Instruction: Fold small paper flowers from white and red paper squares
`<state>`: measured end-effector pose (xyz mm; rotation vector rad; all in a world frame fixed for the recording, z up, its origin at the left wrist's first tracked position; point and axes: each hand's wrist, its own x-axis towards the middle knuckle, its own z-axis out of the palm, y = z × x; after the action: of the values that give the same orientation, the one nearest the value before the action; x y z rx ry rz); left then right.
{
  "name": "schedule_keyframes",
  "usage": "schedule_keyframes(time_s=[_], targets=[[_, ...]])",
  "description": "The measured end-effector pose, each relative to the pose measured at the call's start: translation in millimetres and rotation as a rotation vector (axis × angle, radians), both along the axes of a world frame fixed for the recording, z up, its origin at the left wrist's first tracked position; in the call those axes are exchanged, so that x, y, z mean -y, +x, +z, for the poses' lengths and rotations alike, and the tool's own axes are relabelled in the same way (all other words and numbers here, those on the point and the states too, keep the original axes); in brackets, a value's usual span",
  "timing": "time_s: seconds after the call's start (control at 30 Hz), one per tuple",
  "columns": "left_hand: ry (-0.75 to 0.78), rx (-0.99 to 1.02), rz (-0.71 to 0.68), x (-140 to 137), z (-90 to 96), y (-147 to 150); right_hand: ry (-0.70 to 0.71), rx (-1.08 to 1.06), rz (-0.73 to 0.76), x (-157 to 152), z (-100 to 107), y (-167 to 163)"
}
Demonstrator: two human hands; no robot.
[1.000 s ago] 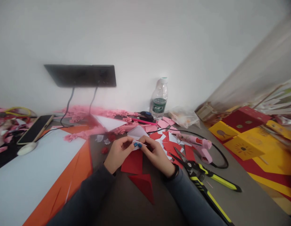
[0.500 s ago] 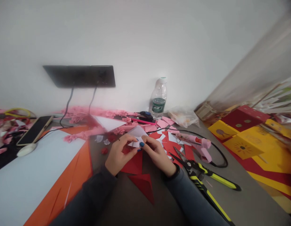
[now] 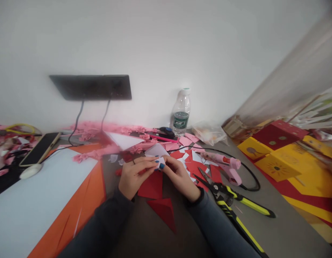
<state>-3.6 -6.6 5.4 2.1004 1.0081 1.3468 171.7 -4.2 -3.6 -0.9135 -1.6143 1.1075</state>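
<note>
A small piece of white paper (image 3: 160, 162) is pinched between my two hands at the middle of the table. My left hand (image 3: 137, 175) grips its left side, thumb and fingertips pressed together. On the other side my right hand (image 3: 179, 176) holds it, with the thumb on its face. Beneath the hands lies a red paper square (image 3: 152, 186). Nearer to me is a red paper triangle (image 3: 164, 213). A pale sheet of paper (image 3: 156, 149) shows just behind the fingers.
Scissors with yellow-black handles (image 3: 222, 193) and a pink glue gun (image 3: 227, 165) lie to the right, by red scraps (image 3: 194, 166). A water bottle (image 3: 181, 113) stands at the wall. Large white (image 3: 47, 193) and orange sheets (image 3: 87, 190), a phone (image 3: 41, 148) and mouse (image 3: 30, 171) are left.
My left fingers have straightened and closed over the white paper, which now shows less between the hands. My right hand has barely moved.
</note>
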Motion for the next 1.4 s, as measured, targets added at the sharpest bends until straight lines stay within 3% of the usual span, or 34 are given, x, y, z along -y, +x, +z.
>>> schedule_keyframes(time_s=[0.17, 0.4, 0.83, 1.4], targets=[[0.004, -0.004, -0.022, 0.2, 0.9, 0.9, 0.01, -0.027, 0.052, 1.2, -0.3, -0.1], [-0.257, 0.108, 0.06, -0.1, -4.3, 1.7, 0.045, -0.013, 0.065, 3.3, 3.4, -1.2], [-0.182, 0.125, 0.008, -0.9, -4.9, 3.3, 0.075, -0.017, 0.019, 2.3, -2.9, -1.5], [-0.4, 0.368, -0.041, -0.5, -2.8, 11.0, 0.004, -0.069, -0.073, 2.9, -3.1, -2.7]])
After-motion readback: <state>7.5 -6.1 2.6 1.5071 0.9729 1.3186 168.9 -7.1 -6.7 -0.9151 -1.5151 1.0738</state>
